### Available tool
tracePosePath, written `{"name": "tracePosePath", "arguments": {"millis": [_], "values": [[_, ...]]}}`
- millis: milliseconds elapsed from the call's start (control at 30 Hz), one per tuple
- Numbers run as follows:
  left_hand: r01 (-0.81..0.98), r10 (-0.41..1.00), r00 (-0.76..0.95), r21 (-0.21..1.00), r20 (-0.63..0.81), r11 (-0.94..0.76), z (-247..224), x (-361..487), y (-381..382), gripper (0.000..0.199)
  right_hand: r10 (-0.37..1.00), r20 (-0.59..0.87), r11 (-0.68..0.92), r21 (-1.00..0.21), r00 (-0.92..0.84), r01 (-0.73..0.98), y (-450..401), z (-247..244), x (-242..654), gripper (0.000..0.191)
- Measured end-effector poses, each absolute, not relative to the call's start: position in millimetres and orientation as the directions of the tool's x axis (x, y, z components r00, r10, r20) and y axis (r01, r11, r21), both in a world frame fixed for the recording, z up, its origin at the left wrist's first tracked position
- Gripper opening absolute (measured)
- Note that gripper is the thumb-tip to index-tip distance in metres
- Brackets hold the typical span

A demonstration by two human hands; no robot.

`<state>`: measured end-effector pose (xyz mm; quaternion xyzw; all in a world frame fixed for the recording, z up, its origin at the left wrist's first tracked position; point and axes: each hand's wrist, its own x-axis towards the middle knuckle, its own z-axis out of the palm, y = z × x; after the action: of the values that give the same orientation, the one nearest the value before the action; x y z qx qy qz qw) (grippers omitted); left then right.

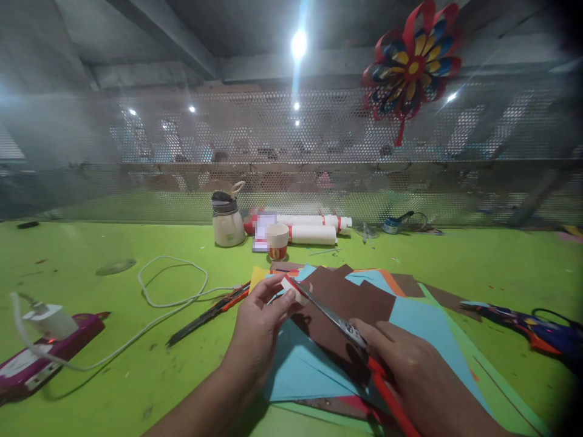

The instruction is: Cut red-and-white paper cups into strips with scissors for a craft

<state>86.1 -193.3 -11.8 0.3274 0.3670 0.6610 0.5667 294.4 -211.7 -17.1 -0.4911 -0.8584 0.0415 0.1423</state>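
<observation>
Over layered paper, scissors [346,331] partly hidden by fingers [373,340]

Right: open green tabletop [483,267] beyond paper pile [350,297]. Left: white cable [139,279], power strip [68,349] obstruct.

Beyond the grip we see a water bottle [228,226]; left of it, a charger [53,321] plugged into a magenta power strip [54,351]; high to the right, a flower-shaped decoration [414,68].
</observation>
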Motion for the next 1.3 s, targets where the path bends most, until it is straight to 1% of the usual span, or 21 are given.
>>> {"name": "tracePosePath", "arguments": {"millis": [100,167,267,333,433,567,700,767,800,933,1000,1133,1300], "values": [[-0.51,0.987,-0.159,0.855,0.006,-0.088,-9.8,87.3,-194.5,0.036,0.855,0.24,0.516,-0.308,-0.459,0.799,-213.8,-12.7,292.3,0.032],[-0.524,0.989,-0.145,0.849,-0.012,-0.066,-7.9,87.1,-195.2,0.039,0.856,0.238,0.517,-0.379,-0.459,0.768,-213.3,-11.4,291.2,0.028],[-0.55,0.995,-0.094,0.835,-0.042,-0.017,-6.1,85.3,-195.0,0.036,0.864,0.221,0.497,-0.523,-0.453,0.692,-205.6,-13.1,294.1,0.029],[-0.558,0.997,-0.064,0.83,-0.045,0.002,-6.2,83.6,-194.3,0.034,0.889,0.214,0.449,-0.59,-0.406,0.672,-195.5,-15.5,300.4,0.032],[-0.573,0.998,-0.042,0.82,-0.038,0.007,-8.8,81.8,-192.7,0.037,0.917,0.211,0.394,-0.617,-0.339,0.681,-178.2,-17.9,313.8,0.035],[-0.574,0.998,-0.016,0.818,-0.058,0.039,-12.6,80.8,-191.0,0.041,0.923,0.25,0.385,-0.647,-0.293,0.659,-168.1,-15.5,326.0,0.042],[-0.584,0.998,0.004,0.81,-0.06,0.051,-13.0,79.4,-190.0,0.055,0.881,0.238,0.459,-0.641,-0.409,0.615,-180.5,-12.6,319.6,0.038],[-0.591,0.999,0.005,0.805,-0.054,0.047,-13.1,78.2,-189.3,0.055,0.856,0.222,0.494,-0.618,-0.467,0.612,-190.3,-12.9,312.4,0.04],[-0.595,0.999,0.005,0.803,-0.051,0.044,-13.3,77.6,-188.9,0.054,0.852,0.216,0.505,-0.58,-0.478,0.639,-194.7,-13.4,309.0,0.042],[-0.603,0.999,0.012,0.797,-0.032,0.033,-13.9,75.2,-187.4,0.051,0.862,0.184,0.507,-0.347,-0.473,0.789,-204.2,-16.7,301.3,0.053],[-0.6,1.0,0.015,0.8,-0.017,0.022,-13.5,74.4,-187.4,0.049,0.859,0.173,0.511,-0.279,-0.481,0.813,-205.0,-18.0,301.0,0.058],[-0.588,1.0,0.022,0.809,0.021,-0.004,-12.2,73.3,-188.4,0.048,0.839,0.198,0.541,-0.21,-0.507,0.814,-205.0,-19.8,304.6,0.062],[-0.579,1.0,0.017,0.815,0.021,-0.007,-13.3,73.3,-188.8,0.052,0.825,0.223,0.555,-0.141,-0.52,0.82,-204.1,-23.5,309.7,0.064]]}}
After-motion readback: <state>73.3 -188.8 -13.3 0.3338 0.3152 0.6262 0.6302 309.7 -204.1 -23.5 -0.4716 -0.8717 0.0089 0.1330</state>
